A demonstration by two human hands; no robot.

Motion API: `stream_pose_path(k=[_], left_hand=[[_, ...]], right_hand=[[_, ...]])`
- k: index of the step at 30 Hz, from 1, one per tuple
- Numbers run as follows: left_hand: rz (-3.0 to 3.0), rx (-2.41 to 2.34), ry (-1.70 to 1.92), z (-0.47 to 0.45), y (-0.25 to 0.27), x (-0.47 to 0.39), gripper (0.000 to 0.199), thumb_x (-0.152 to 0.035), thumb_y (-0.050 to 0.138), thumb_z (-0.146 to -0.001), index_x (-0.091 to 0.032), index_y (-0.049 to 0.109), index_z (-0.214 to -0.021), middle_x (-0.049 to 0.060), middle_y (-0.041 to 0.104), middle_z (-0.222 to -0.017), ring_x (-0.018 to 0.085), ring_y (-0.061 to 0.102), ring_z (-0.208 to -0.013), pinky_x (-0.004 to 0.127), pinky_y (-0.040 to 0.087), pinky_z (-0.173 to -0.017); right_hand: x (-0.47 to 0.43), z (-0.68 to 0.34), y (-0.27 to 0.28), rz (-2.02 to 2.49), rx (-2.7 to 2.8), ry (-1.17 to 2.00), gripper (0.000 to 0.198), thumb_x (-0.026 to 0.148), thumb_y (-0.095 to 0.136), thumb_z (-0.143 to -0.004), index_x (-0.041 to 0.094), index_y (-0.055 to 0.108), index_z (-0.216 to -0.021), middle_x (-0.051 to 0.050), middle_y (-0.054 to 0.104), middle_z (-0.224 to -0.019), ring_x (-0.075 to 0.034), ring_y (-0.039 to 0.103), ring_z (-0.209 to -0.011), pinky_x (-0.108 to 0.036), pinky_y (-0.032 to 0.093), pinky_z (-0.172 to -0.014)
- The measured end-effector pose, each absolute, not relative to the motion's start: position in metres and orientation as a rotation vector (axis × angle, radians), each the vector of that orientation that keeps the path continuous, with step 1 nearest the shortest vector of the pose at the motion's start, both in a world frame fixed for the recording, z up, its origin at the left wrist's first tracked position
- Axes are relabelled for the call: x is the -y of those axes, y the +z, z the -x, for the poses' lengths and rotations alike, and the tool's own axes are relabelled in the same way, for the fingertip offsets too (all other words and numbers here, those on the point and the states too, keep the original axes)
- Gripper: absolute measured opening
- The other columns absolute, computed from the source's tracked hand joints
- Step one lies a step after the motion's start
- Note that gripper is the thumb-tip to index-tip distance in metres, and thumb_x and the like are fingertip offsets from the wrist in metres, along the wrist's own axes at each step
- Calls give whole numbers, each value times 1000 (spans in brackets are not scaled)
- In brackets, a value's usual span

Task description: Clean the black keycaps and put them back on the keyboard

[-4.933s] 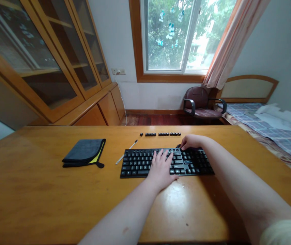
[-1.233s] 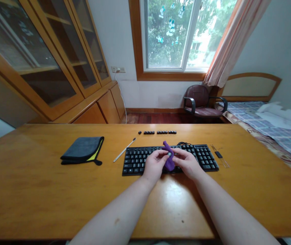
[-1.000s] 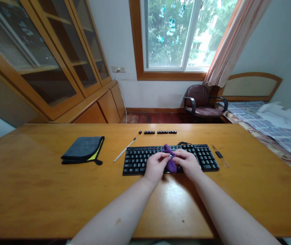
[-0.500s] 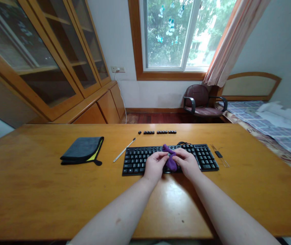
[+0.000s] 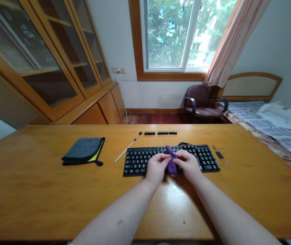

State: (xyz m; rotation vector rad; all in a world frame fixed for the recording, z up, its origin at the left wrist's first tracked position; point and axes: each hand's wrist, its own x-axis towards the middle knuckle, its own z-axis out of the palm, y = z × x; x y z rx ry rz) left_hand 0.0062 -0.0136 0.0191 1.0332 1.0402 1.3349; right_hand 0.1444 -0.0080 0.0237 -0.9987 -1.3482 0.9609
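Purple cloth (image 5: 171, 167) bunched between the left hand (image 5: 156, 168) and right hand (image 5: 190, 166), each grip narrow and pinching its middle, one end poking out on the far side, the other on the near side, above the black keyboard (image 5: 137, 162) on the wooden worktop (image 5: 45, 194)

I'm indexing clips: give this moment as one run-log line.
left hand: pinching purple cloth; right hand: pinching purple cloth; under hands: black keyboard; beyond keyboard: loose black keycaps; keyboard's right: wire keycap puller
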Motion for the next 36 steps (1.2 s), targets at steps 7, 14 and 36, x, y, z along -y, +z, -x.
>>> stream_pose_path(k=[7,14,36], left_hand=[[-993,-1004,1338,-8,18,14,18,-22,70,-64,-14,69,-80,5,71,-81,17,65,-75,32,52,-76],[-960,-927,1369,-8,15,11,21,-15,73,-59,-14,62,-77,1,66,-72,13,63,-70,26,50,-73],[-1134,-914,1395,-3,23,9,15,-22,67,-70,-15,67,-83,7,67,-92,18,63,-89,33,48,-86]], right_hand=[[7,-146,24,1050,1262,1003,12,31,72,-65,20,67,-64,-2,60,-69,-16,56,-66,-31,47,-63],[7,-143,25,1045,1259,997,12,31,69,-67,19,68,-68,-3,62,-72,-17,57,-71,-31,45,-69],[6,-147,22,1051,1279,1131,21,35,67,-71,19,70,-85,-3,59,-81,-11,49,-57,-24,41,-49]])
